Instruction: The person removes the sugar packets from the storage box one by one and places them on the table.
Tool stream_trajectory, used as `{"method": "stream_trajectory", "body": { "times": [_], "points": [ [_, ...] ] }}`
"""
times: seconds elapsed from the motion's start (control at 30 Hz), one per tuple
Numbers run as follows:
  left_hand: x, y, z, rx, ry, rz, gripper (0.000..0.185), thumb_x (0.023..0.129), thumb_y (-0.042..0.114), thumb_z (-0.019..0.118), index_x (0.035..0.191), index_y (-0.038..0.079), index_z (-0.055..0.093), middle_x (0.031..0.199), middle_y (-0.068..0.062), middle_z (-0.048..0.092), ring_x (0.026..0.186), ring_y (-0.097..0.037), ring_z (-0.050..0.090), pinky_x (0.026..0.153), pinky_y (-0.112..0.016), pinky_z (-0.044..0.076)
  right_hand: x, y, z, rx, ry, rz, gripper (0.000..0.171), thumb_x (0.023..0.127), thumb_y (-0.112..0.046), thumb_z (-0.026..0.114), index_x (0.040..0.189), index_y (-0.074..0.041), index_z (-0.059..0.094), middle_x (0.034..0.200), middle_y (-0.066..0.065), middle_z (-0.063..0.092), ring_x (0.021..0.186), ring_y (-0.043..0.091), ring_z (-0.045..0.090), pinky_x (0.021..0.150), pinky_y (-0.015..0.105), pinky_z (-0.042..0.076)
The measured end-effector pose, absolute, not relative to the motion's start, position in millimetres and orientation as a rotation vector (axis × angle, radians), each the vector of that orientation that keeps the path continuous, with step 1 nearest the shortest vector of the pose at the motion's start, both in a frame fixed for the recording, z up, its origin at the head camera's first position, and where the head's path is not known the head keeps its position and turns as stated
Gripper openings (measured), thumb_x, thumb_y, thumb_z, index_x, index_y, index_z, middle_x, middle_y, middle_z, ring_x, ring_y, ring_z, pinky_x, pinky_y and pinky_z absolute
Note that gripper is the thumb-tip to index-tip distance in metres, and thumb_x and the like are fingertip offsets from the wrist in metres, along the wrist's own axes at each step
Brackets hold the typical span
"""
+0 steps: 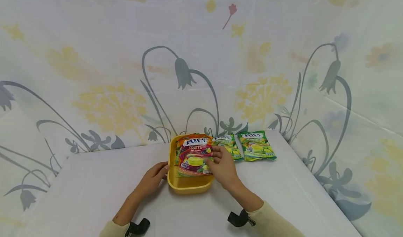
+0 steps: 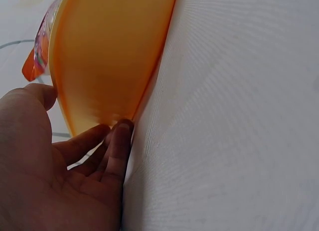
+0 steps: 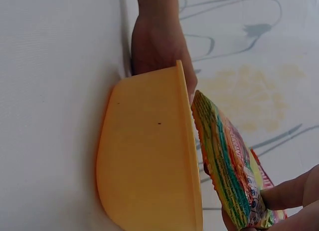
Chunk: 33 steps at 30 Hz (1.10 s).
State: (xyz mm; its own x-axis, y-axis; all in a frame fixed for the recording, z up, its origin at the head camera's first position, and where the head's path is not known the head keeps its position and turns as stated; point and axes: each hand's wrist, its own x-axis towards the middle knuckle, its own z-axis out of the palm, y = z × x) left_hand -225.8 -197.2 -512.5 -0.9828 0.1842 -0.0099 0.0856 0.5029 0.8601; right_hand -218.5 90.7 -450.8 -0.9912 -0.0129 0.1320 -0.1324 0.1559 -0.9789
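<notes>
- Head view shows the yellow tray [image 1: 172, 167] on the white table [image 1: 94, 181], with the red candy bag [image 1: 195, 156] lying across its top and reaching over the far rim.
- The right hand [image 1: 224, 167] pinches that bag at the edge nearest the tray's right wall; in the right wrist view the fingers [image 3: 284, 193] curl against the bag's [image 3: 229, 176] underside.
- The left hand [image 1: 154, 176] rests against the tray's left wall with fingers [image 2: 117, 141] nearly straight, touching the wall [image 2: 104, 61] low down and gripping nothing.
- Risk, as I judge it: the bag sits high and tilted on the rim, so a loose pinch could let it slide off beyond the tray.
- Another risk: a push from the right hand could shift the light tray, since the left hand only leans on it.
- Two green bags [image 1: 256, 146] lie just right of the tray; the nearer one [image 1: 228, 145] is partly covered by the right hand.
- Hidden: the tray's inside under the red bag, so I cannot tell how many bags lie there, though an orange edge shows.
</notes>
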Motion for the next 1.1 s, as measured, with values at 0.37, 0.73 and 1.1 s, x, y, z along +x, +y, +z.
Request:
{"method": "stream_trajectory", "body": {
  "times": [0.37, 0.73, 1.1],
  "points": [
    [-226.6, -196.9, -514.8, 0.223, 2.606, 1.546, 0.049, 0.114, 0.036, 0.05, 0.149, 0.002, 0.057, 0.139, -0.011, 0.067, 0.105, -0.018, 0.07, 0.1, -0.043, 0.057, -203.3, 120.5, -440.0, 0.059, -2.271, 2.087, 0.044, 0.099, 0.003, 0.07, 0.139, 0.005, 0.053, 0.125, 0.022, 0.069, 0.114, 0.031, 0.072, 0.09, 0.033, 0.062],
    [-228.8, -198.0, -515.6, 0.241, 2.611, 1.525, 0.05, 0.114, 0.038, 0.049, 0.15, 0.003, 0.057, 0.138, -0.01, 0.066, 0.105, -0.016, 0.069, 0.1, -0.042, 0.057, -188.6, 147.1, -440.2, -0.013, -2.329, 2.047, 0.045, 0.1, 0.001, 0.069, 0.141, 0.005, 0.052, 0.128, 0.024, 0.068, 0.117, 0.032, 0.071, 0.091, 0.03, 0.061],
    [-228.9, -199.3, -515.9, 0.253, 2.601, 1.543, 0.05, 0.114, 0.036, 0.048, 0.15, 0.002, 0.056, 0.14, -0.011, 0.066, 0.106, -0.016, 0.07, 0.097, -0.035, 0.057, -173.5, 173.1, -439.2, -0.111, -2.38, 2.055, 0.046, 0.104, 0.002, 0.062, 0.147, 0.005, 0.045, 0.137, 0.024, 0.064, 0.12, 0.029, 0.068, 0.093, 0.026, 0.059]
  ]
}}
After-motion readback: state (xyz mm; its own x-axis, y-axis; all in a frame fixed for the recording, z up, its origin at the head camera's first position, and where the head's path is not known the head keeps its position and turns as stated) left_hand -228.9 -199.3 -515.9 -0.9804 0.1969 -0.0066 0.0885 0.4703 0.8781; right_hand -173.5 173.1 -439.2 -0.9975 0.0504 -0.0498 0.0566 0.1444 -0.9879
